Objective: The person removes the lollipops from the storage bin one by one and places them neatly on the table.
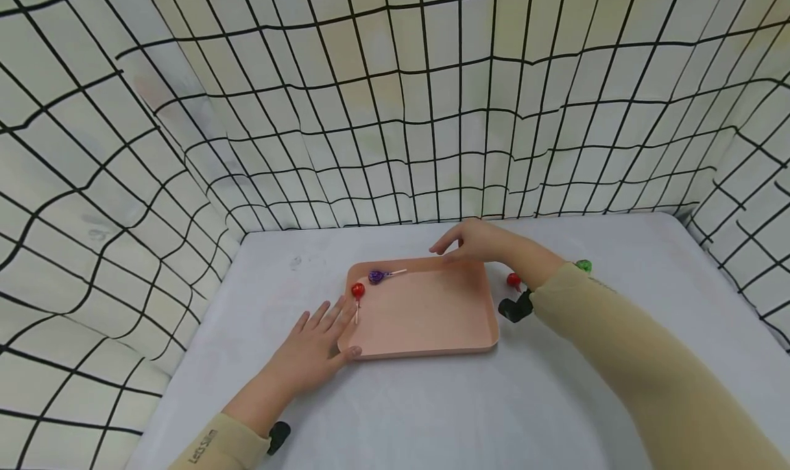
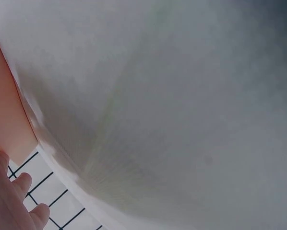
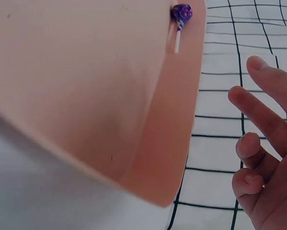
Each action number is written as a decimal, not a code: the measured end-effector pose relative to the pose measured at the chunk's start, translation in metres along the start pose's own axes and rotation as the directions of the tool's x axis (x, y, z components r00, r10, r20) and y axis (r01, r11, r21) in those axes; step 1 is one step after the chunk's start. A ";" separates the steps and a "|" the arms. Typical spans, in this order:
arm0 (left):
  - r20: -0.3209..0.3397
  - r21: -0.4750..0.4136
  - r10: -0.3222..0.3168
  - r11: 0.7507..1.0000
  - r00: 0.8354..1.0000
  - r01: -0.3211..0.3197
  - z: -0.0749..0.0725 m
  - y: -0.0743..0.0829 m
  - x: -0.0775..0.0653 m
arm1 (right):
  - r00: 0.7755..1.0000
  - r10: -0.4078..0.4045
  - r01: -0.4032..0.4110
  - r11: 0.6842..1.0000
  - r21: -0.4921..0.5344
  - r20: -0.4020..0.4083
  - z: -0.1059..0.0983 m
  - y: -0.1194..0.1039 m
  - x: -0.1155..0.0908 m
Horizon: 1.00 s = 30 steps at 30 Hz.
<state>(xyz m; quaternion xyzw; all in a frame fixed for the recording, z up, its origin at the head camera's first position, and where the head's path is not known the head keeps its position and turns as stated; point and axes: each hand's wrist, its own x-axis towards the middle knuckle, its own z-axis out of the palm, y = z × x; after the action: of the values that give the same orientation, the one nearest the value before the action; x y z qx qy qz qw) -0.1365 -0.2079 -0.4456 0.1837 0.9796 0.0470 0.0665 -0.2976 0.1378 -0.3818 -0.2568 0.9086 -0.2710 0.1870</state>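
Note:
A shallow pink tray (image 1: 432, 312) lies on the white table. Inside it, a red lollipop (image 1: 358, 291) rests along the left side and a purple lollipop (image 1: 376, 276) lies by the far left corner, its stick pointing right. My left hand (image 1: 315, 353) has its fingers spread flat at the tray's left rim, the thumb by the near left corner. Over the far rim, toward the right corner, hovers my right hand (image 1: 475, 240), fingers loosely bent. The right wrist view shows nothing in those fingers (image 3: 261, 115), with the tray's corner beside them.
To the right of the tray, another red lollipop (image 1: 513, 280) lies on the table (image 1: 420, 415). A green lollipop head (image 1: 583, 265) shows behind the right sleeve (image 1: 617, 346), which hides the rest of it. White walls with a black grid (image 1: 432, 120) enclose the table's back and sides.

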 end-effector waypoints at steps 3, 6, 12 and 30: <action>0.005 -0.006 -0.002 1.000 1.000 0.002 -0.001 0.000 0.000 | 0.998 -0.063 0.063 0.998 -0.009 0.012 0.006 -0.006 0.006; 0.002 -0.017 0.002 1.000 1.000 -0.002 -0.002 0.001 0.000 | 0.994 -0.104 0.104 0.995 -0.004 0.025 0.011 -0.012 0.011; -0.003 -0.020 0.000 1.000 1.000 0.000 -0.001 0.002 -0.001 | 0.988 -0.143 0.144 0.990 -0.009 0.053 0.023 -0.023 0.021; -0.008 -0.002 0.000 1.000 1.000 0.000 0.003 -0.001 0.000 | 0.984 -0.161 0.174 0.953 -0.247 0.072 0.054 -0.049 0.049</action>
<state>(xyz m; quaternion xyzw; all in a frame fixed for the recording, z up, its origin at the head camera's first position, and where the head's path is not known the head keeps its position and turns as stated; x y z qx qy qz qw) -0.1367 -0.2089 -0.4491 0.1834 0.9798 0.0485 0.0629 -0.2929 0.0527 -0.4050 -0.3612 0.9057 -0.1616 0.1523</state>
